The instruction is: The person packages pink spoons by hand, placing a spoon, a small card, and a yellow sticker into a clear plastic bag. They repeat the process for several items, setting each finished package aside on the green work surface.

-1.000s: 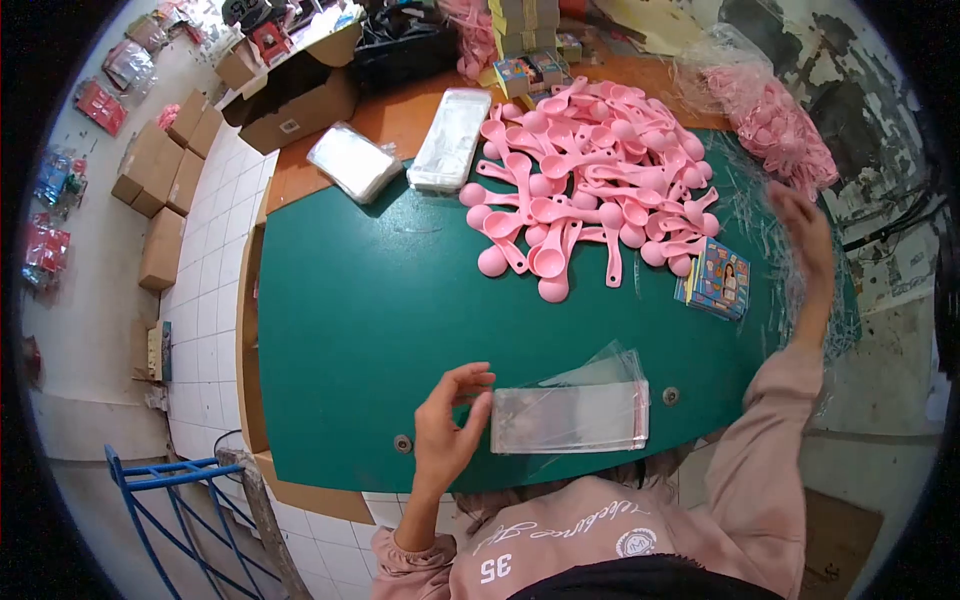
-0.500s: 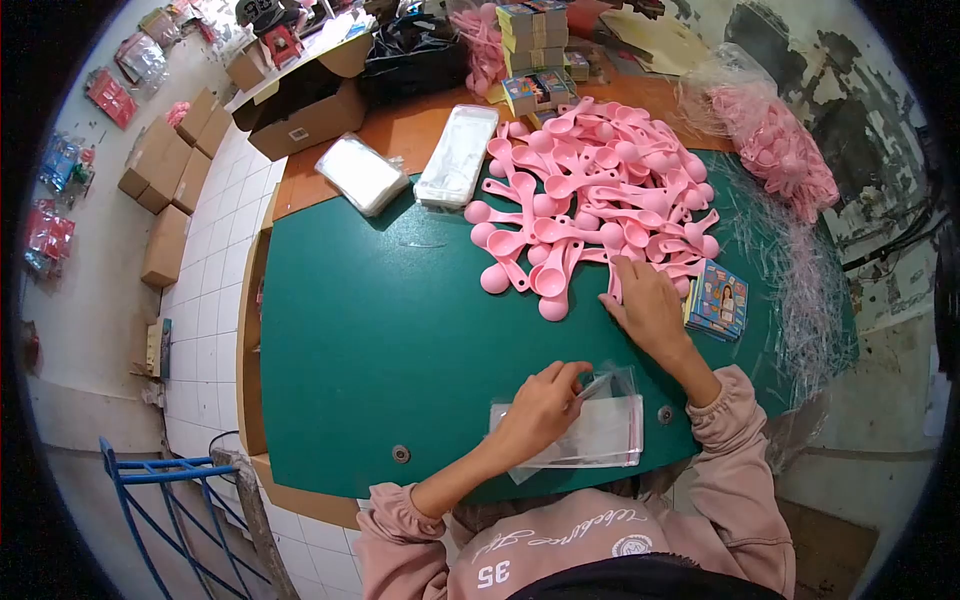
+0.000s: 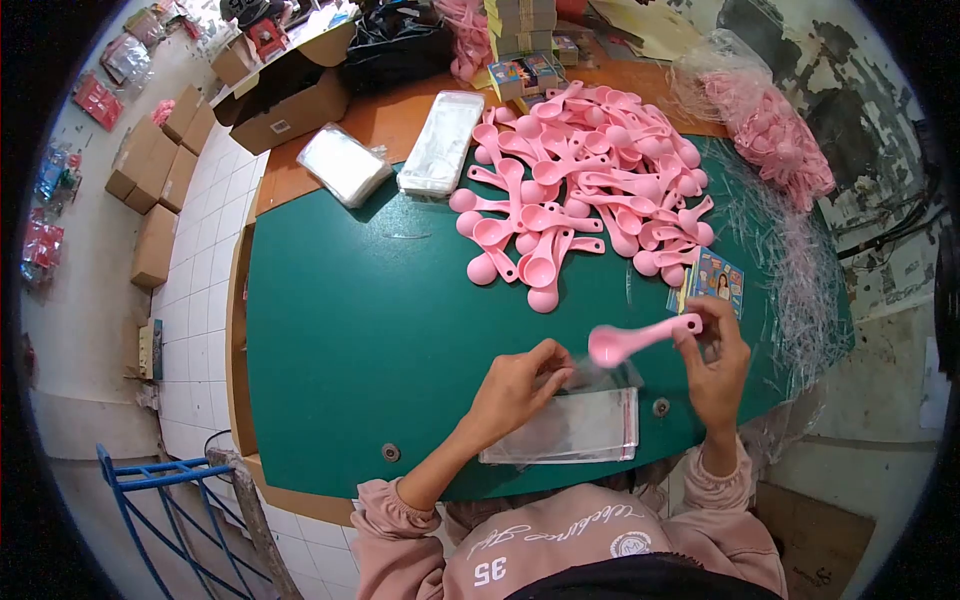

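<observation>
My right hand [image 3: 718, 365] pinches a pink measuring spoon [image 3: 640, 340] by the end of its handle, the bowl pointing left above the table. Closed at the fingertips, my left hand [image 3: 520, 388] grips the edge of a clear plastic bag [image 3: 598, 376]. Below it, more clear bags [image 3: 570, 428] lie flat near the table's front edge. A large pile of pink spoons [image 3: 590, 180] covers the far middle of the table. Close behind my right hand sits a small stack of printed cards [image 3: 718, 280].
Two stacks of clear bags [image 3: 440, 145] lie at the back left of the green table [image 3: 340, 320]. Bundled cards [image 3: 525, 75] stand behind the spoons. A plastic sack of pink spoons [image 3: 765, 135] and crumpled wrap [image 3: 795, 290] are on the right. A blue metal frame [image 3: 165, 475] stands at the left.
My right hand has taken a spoon from the near side of the pile and brought it back toward me and rightward. My left hand has stayed by the bags, shifting slightly.
</observation>
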A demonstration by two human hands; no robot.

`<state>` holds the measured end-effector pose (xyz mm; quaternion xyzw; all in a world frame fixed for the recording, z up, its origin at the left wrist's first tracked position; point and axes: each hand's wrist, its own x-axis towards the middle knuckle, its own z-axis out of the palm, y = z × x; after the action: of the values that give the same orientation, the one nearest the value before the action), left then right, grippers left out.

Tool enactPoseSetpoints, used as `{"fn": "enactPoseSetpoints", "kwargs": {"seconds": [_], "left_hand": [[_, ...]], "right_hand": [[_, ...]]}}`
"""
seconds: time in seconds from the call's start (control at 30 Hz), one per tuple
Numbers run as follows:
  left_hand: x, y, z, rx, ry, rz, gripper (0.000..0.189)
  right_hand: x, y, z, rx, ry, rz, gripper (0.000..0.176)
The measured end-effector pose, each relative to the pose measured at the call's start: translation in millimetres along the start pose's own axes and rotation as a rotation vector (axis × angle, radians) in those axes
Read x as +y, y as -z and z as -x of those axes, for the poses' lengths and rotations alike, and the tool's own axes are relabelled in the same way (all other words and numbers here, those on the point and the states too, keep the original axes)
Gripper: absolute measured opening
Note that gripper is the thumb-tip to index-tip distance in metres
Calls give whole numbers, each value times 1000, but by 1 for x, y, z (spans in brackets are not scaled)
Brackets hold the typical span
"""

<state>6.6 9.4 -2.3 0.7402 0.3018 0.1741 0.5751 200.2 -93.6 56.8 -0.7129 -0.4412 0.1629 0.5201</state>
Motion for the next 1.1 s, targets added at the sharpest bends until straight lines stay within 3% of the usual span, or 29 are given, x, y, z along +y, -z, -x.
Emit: {"fn": "enactPoseSetpoints", "kwargs": {"seconds": [0.03, 0.17, 0.33, 0.43, 0.57, 1.0, 1.1], "left_hand": [[-3, -1, 0, 21, -123, -17, 11], [-6, 2, -3, 90, -282, -85, 18], [6, 5, -1, -48, 159, 328, 33], [1, 5, -2, -51, 172, 534, 34], [-1, 9, -2, -33, 167, 435, 37], [7, 10, -4, 98, 236, 399, 41], [6, 13, -4, 77, 213, 380, 41]], "right_hand": [[3, -2, 6, 30, 18, -27, 24], [12, -9, 17, 26, 95, 192, 22], [14, -12, 18, 48, 109, 188, 22], [16, -16, 17, 134, 95, 6, 22], [13, -24, 19, 171, 73, -211, 24], [13, -28, 20, 92, 86, -205, 25], [12, -27, 18, 173, 80, -235, 25]]}}
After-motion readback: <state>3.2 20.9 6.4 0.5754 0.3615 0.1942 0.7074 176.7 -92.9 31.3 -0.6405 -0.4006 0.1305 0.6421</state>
